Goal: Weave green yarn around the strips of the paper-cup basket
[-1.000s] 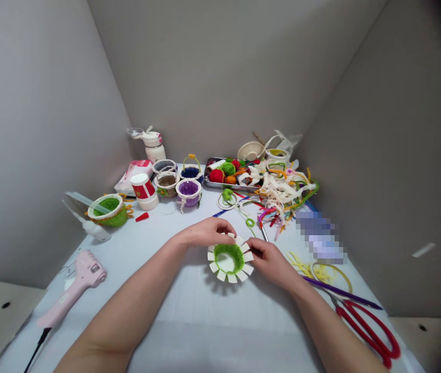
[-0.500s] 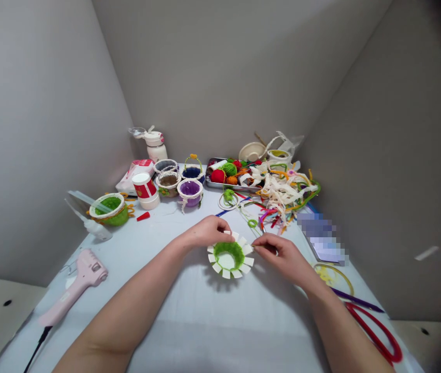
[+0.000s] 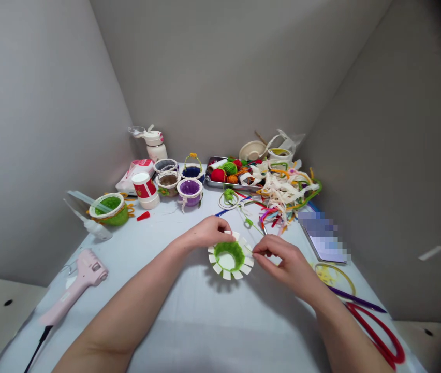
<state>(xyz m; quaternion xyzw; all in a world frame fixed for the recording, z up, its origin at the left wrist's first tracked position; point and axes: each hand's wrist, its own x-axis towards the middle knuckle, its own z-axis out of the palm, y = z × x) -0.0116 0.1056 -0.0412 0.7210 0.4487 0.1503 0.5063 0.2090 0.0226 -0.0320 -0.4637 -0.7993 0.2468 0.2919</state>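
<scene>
A paper cup [image 3: 220, 268] with its rim cut into white flaps spread outward has green yarn lining its inside. My left hand [image 3: 213, 231] grips the cup's far left edge, with thumb and fingers closed on the flaps. At the cup's right edge, my right hand [image 3: 280, 255] pinches a thin green yarn strand [image 3: 248, 249] between thumb and forefinger. Beyond my hands a small loop of green yarn [image 3: 248, 223] lies on the table, and a green yarn ball [image 3: 229, 195] sits farther back.
To the left are a pink glue gun [image 3: 75, 285], a glue bottle [image 3: 97, 229] and a green basket [image 3: 114, 217]. Several small baskets, including a purple one [image 3: 190, 192], stand behind. A tray [image 3: 239, 187] of yarn balls, tangled yarn [image 3: 282, 189], a phone [image 3: 331, 251] and red-handled scissors [image 3: 376, 334] lie rightward.
My right hand has shifted slightly right and down at the cup's edge. The small green loop has moved a little left. My left hand and the cup stay nearly still.
</scene>
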